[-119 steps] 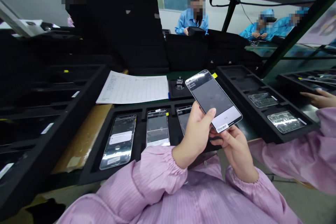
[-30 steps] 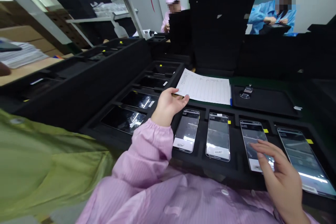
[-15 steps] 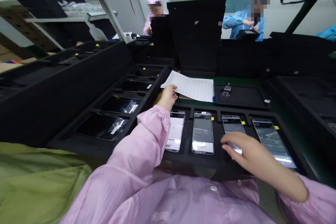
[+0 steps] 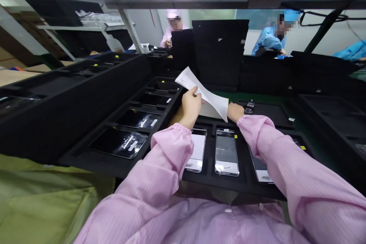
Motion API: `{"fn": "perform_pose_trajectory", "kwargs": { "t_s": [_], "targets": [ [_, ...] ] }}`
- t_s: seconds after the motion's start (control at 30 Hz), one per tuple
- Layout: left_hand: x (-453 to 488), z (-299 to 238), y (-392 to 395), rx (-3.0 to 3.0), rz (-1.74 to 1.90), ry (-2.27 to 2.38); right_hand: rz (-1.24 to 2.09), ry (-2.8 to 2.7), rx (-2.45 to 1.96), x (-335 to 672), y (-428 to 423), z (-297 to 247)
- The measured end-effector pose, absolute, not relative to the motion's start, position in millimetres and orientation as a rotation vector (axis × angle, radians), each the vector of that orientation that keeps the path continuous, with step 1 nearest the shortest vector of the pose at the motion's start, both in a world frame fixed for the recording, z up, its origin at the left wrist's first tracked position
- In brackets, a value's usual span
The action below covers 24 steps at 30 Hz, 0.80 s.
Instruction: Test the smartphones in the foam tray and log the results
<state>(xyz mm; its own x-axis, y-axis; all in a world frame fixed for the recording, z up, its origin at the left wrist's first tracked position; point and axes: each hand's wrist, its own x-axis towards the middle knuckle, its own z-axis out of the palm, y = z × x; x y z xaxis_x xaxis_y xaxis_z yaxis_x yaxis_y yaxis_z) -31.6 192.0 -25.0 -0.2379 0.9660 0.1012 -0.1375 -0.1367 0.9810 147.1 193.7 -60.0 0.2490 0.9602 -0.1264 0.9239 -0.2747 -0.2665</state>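
My left hand (image 4: 192, 105) is closed on the left part of a white paper sheet (image 4: 213, 99), which is bent upward in a curve. At the sheet's right edge is my right hand (image 4: 236, 112), back of the hand toward me; its fingers are hidden, so I cannot see what they hold. Below the hands, a phone with a white screen (image 4: 198, 148) and a phone with a grey screen (image 4: 226, 152) lie in slots of a black foam tray (image 4: 210, 160). My right sleeve partly covers another phone (image 4: 263, 175).
To the left, dark-screened phones (image 4: 120, 143) lie in another foam tray (image 4: 77, 156). A small metal-and-black object (image 4: 250, 106) rests on a black panel (image 4: 268, 112) at right. Tall black foam boards (image 4: 220, 53) stand behind. Co-workers in pink (image 4: 173, 26) and blue (image 4: 268, 40) sit beyond.
My right hand has moved from over the phones at right, up and left to the paper's right edge. The paper, nearly flat before, is now lifted and curved. The view has tilted up.
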Motion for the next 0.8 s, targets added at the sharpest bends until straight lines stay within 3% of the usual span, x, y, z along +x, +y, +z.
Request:
{"fn": "perform_pose_trajectory", "kwargs": {
  "t_s": [0.27, 0.47, 0.67, 0.8],
  "targets": [
    [-38, 23, 159, 1.177, 1.609, 1.001, 0.595, -1.65, -2.166, 165, 179, -21],
    [-39, 69, 94, 1.19, 1.713, 0.64, 0.786, -1.427, -1.916, 205, 111, 29],
    [-25, 89, 24, 1.303, 1.59, 0.406, 1.693, -0.872, -1.403, 245, 10, 37],
    [-43, 53, -16, 1.592, 1.326, 0.451, 1.494, -0.653, -1.34, 272, -43, 31]
  ]
}}
